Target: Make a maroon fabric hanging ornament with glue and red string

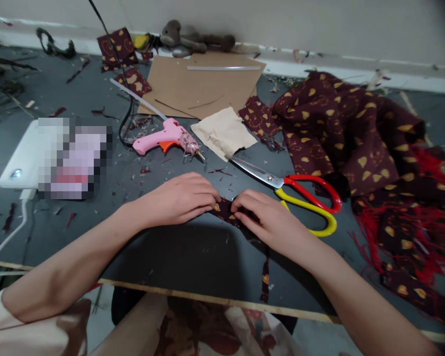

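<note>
Between my two hands, low over the grey table, is a small strip of dark maroon fabric (224, 209) with a yellow print. My left hand (187, 198) pinches its left end, fingers pressed together. At the other end, my right hand (265, 215) grips the cloth with curled fingers. Parts of the strip are hidden under the fingertips. Just beyond my right hand lie scissors (257, 172) with one red and one yellow handle. A pink glue gun (163, 138) with an orange trigger rests past my left hand, a glue stick (139, 99) in its back.
A crumpled maroon cloth (341, 123) with red fringe covers the right side. Cardboard (200, 86) and a beige paper scrap (224, 132) lie behind. A white power bank (20, 158) and a blurred phone-like object (82, 158) are left. A black cord (124, 126) runs by the glue gun.
</note>
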{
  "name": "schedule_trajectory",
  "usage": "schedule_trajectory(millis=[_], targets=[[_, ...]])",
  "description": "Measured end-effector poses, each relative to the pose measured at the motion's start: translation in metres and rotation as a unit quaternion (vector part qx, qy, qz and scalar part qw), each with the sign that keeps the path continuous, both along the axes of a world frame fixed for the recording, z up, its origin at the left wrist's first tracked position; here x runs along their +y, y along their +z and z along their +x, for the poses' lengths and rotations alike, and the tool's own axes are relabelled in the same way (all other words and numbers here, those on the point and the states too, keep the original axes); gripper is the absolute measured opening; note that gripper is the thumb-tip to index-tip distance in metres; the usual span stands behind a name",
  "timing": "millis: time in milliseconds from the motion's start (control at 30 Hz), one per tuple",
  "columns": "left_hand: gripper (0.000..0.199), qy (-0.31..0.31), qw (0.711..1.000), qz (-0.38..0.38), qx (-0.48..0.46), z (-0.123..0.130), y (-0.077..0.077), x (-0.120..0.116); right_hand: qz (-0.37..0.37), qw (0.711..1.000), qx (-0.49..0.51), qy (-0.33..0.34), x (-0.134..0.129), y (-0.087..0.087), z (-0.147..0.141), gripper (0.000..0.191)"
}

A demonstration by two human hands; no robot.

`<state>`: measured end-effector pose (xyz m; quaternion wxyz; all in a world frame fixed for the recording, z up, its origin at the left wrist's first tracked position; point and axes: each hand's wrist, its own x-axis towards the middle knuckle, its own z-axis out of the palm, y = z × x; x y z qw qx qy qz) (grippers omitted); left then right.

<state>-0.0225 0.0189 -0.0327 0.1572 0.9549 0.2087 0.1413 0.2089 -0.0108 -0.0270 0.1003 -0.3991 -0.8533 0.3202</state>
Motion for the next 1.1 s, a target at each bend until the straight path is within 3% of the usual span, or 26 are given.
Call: schedule_trajectory(millis=[300,500,633,833,967,1100], targets=[[0.021,-0.020,0.997,0.058,0.041,-0.001,0.005,-0.003,0.069,0.996,-0.051,0.002,-0.005,-0.004,-0.007,0.011],[0.018,0.010,0.996,0.071,0.053,0.002,0.012,-0.015,0.079,0.995,-0.055,0.003,-0.007,-0.003,-0.008,0.013],[0.026,-0.023,0.995,0.077,0.056,0.004,0.012,-0.020,0.079,0.996,-0.043,0.005,-0.008,-0.003,-0.009,0.012],[0.028,-0.023,0.997,0.056,0.047,0.005,0.009,-0.023,0.011,1.000,0.005,0.004,-0.003,0.000,0.000,0.004],[0.027,-0.015,0.996,0.062,0.065,0.007,0.010,-0.022,-0.071,0.996,0.043,0.029,0.006,0.003,0.012,0.016],[0.024,-0.019,0.996,0.065,0.056,0.009,0.009,-0.021,-0.083,0.995,0.041,0.039,0.007,0.005,0.017,0.015]])
